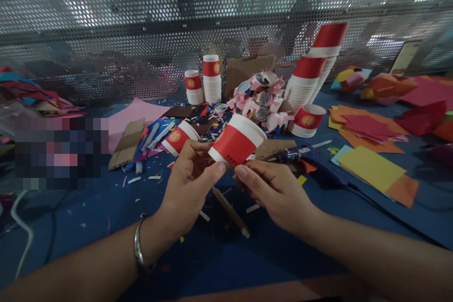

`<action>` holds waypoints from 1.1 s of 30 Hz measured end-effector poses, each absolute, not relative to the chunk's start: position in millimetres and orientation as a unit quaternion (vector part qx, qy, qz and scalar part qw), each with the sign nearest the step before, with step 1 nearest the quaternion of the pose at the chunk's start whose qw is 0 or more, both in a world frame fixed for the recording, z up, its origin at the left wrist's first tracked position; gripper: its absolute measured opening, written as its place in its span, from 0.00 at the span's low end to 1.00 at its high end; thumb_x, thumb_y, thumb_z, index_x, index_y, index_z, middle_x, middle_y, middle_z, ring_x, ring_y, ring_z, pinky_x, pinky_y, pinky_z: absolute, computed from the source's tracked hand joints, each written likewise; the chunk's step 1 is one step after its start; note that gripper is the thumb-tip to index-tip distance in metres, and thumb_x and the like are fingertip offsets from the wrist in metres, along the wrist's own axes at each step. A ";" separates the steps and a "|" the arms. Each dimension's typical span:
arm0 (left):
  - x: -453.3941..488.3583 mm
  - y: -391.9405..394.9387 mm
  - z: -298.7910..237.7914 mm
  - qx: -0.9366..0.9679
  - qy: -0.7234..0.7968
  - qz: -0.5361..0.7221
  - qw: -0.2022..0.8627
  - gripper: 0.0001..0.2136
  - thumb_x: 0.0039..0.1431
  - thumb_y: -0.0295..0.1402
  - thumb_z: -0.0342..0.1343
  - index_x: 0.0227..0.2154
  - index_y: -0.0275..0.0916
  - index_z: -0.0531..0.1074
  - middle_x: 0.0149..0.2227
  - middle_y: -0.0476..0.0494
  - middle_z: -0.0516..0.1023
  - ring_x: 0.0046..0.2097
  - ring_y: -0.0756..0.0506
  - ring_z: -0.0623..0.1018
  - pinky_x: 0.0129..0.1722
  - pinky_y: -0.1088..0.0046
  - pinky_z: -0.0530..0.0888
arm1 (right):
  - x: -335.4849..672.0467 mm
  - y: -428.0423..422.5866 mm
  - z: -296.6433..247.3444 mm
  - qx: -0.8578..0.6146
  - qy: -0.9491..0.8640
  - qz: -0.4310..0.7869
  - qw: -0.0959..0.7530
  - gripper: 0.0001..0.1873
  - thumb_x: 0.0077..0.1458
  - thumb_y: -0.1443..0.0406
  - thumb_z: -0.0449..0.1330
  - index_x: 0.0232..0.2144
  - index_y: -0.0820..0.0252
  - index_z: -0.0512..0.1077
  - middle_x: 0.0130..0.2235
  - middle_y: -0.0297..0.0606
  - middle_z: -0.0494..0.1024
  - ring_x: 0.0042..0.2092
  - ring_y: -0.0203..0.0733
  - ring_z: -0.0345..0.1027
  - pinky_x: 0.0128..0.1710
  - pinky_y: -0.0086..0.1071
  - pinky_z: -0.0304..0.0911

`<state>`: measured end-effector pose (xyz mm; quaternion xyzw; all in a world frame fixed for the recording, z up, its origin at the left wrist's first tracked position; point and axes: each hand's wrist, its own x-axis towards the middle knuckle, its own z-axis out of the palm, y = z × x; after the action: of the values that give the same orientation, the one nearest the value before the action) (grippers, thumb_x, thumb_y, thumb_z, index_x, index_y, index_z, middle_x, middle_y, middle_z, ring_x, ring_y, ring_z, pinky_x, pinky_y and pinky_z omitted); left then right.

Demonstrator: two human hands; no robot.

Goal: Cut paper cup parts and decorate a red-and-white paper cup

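Observation:
A red and white paper cup (238,139) is held tilted in front of me, its wide rim toward the upper right. My left hand (189,184) grips its base side between thumb and fingers. At the cup's lower edge, my right hand (278,188) is closed, with thumb and forefinger pinched against the cup; the other fingertips are partly hidden. Just behind my left hand, another red and white cup (180,138) lies tipped over. A brown stick-like piece (231,212) with a pale tip lies on the blue table (226,264) below my hands.
Cup stacks (212,80) and taller leaning stacks (300,85) flank a pile of pink-and-white pieces (262,99). A blue glue gun (323,167) with a black cord lies right. Coloured paper sheets (371,167), cardboard (127,144) and scraps surround these. A perforated metal screen (159,33) stands behind.

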<state>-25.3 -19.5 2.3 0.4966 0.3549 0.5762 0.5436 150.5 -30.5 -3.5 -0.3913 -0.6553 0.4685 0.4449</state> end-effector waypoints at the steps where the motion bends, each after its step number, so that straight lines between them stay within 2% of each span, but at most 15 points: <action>1: -25.3 -20.3 1.4 0.502 0.357 0.571 0.543 0.12 0.58 0.31 0.67 0.41 0.42 0.71 0.40 0.51 0.81 0.42 0.50 0.79 0.43 0.74 0.75 | 150.5 -30.6 -3.3 -0.390 -0.659 0.463 0.445 0.26 0.68 0.48 0.56 0.23 0.58 0.63 0.22 0.26 0.58 0.23 0.30 0.49 0.22 0.28 0.47; 15: -24.5 -24.0 5.5 0.477 0.344 0.552 0.591 0.12 0.59 0.32 0.68 0.42 0.44 0.72 0.41 0.51 0.82 0.44 0.50 0.80 0.46 0.75 0.76 | 152.3 -34.7 -1.8 -0.395 -0.651 0.463 0.453 0.26 0.68 0.48 0.56 0.24 0.58 0.64 0.20 0.24 0.55 0.20 0.28 0.46 0.19 0.28 0.43; 22: -24.3 -20.7 8.9 0.441 0.337 0.529 0.642 0.09 0.62 0.33 0.65 0.43 0.44 0.72 0.37 0.52 0.82 0.39 0.50 0.80 0.46 0.72 0.77 | 153.2 -33.1 -4.6 -0.408 -0.641 0.469 0.450 0.26 0.68 0.47 0.56 0.25 0.59 0.67 0.19 0.23 0.53 0.19 0.27 0.44 0.18 0.27 0.41; 28: -25.4 -24.5 9.7 0.479 0.331 0.551 0.598 0.12 0.61 0.35 0.68 0.44 0.46 0.72 0.43 0.50 0.83 0.46 0.47 0.82 0.49 0.70 0.76 | 151.8 -36.5 -1.2 -0.385 -0.636 0.477 0.469 0.25 0.68 0.48 0.57 0.25 0.59 0.65 0.21 0.24 0.54 0.20 0.27 0.45 0.18 0.28 0.41; 33: -25.3 -25.2 7.7 0.514 0.333 0.542 0.575 0.12 0.62 0.37 0.67 0.44 0.46 0.72 0.42 0.50 0.83 0.45 0.48 0.82 0.47 0.71 0.75 | 153.0 -38.9 2.9 -0.394 -0.661 0.431 0.471 0.25 0.69 0.50 0.55 0.24 0.59 0.65 0.20 0.25 0.57 0.20 0.28 0.48 0.19 0.28 0.45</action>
<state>-25.3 -25.2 7.7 0.5143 0.3334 0.5421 0.5748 153.0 -38.9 2.9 -0.3941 -0.6611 0.4312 0.4707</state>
